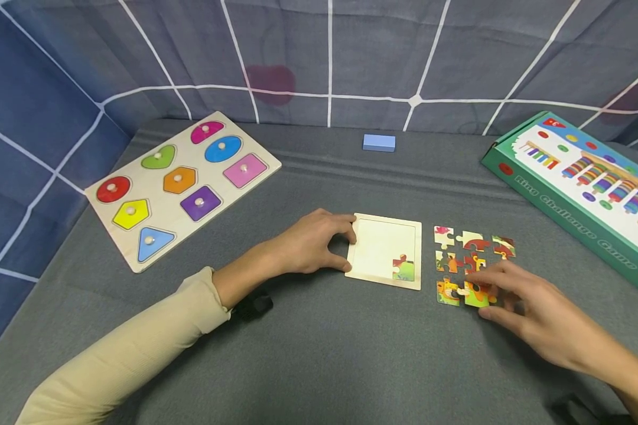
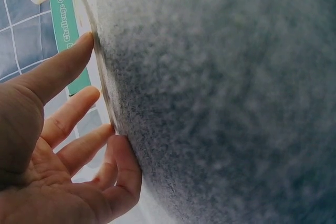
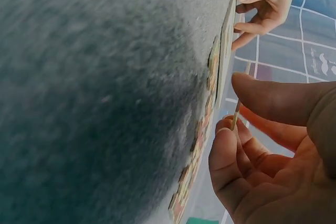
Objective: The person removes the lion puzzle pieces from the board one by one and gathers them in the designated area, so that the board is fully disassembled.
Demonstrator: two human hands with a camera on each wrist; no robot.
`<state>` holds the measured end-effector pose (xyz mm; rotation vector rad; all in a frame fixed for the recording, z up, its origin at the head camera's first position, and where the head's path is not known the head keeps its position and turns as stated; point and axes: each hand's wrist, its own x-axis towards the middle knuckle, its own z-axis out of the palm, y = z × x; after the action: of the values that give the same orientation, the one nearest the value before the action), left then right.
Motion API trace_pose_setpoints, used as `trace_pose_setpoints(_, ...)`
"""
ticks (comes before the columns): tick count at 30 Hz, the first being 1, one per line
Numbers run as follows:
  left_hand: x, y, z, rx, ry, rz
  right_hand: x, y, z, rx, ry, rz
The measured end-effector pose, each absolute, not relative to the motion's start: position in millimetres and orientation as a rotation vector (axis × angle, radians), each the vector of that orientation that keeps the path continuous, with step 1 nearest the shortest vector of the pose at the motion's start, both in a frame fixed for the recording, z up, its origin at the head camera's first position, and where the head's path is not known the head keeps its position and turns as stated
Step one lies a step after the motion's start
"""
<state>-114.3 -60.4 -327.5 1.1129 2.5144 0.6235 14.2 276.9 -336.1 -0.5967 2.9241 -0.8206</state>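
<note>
My left hand [image 1: 319,242] rests its thumb and fingertips against the left edge of a square wooden puzzle tray [image 1: 380,248]. In the left wrist view, the fingers [image 2: 89,142] bend loosely along that edge. One green-and-red puzzle piece [image 1: 403,270] lies in the tray's lower right corner. To the right of the tray, my right hand [image 1: 531,313] pinches a puzzle piece [image 3: 236,115] between thumb and fingers. The right wrist view shows it edge-on, lifted off the table. Several loose picture pieces [image 1: 448,291] lie in rows beside and under that hand.
A wooden shape board [image 1: 183,203] with knobbed coloured shapes lies at the left. At the back stands a small blue block [image 1: 379,143]. The green Ring Challenge Game box [image 1: 579,195] occupies the right side. A grid-patterned cloth [image 1: 298,53] hangs behind the grey table.
</note>
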Motion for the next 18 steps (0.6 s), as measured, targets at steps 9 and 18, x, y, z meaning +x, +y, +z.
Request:
trace_pose_setpoints(9, -114.6, -61.7, -327.9, 1.125, 2.508, 0.637, 19.6, 283.8, -341.8, -0.533, 2.953, -0.712)
trace_pose_setpoints(18, -113.9, -61.1, -327.6, 1.113, 2.51, 0.632, 19.1, 285.3, -344.5, -0.542, 2.997, -0.69)
